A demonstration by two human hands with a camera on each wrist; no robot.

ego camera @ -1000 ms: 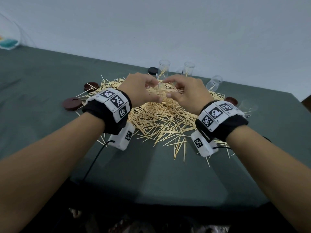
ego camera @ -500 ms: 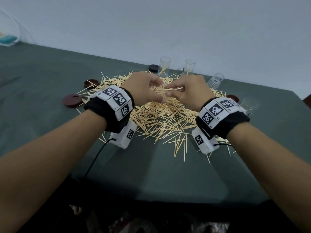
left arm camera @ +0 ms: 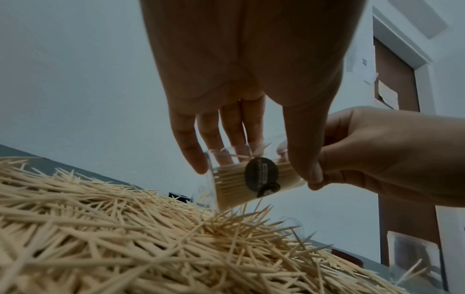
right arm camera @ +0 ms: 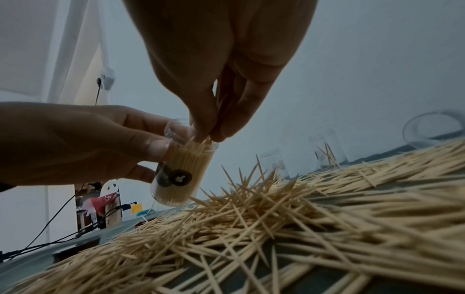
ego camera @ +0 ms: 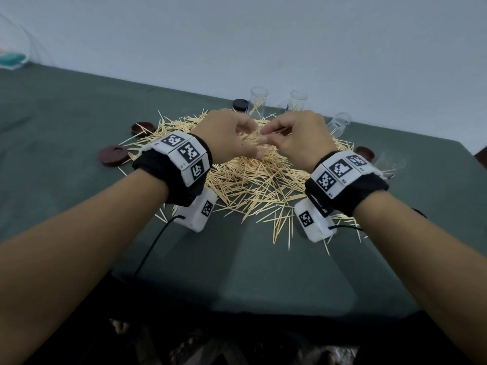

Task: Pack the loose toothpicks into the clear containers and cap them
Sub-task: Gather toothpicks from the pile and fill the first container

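A person's left hand (right arm camera: 83, 139) grips a clear container (right arm camera: 182, 171) packed nearly full of toothpicks, thumb curled against its upper side and fingers wrapped behind it, holding it tilted just above the heap of loose toothpicks (ego camera: 253, 180) on the green table (ego camera: 237, 272). The right hand (right arm camera: 216, 65) reaches down to the container's open mouth, its thumb and fingertips (right arm camera: 201, 127) pinched together on a small bunch of toothpicks at the rim.

From the head camera the container is almost wholly hidden between the two hands; only a glint of clear plastic shows there. The right wrist view shows the dark round sticker on the container's side and its uncapped mouth; the left wrist view shows the same container (left arm camera: 254, 179) from below, its base just above the pile.

Beyond the fingers stand two upright clear containers (ego camera: 258, 101), each holding a few toothpicks, with another lying tipped to the right of them. Dark round caps (ego camera: 113, 155) lie at the heap's edges. How many toothpicks the right hand pinches cannot be made out.
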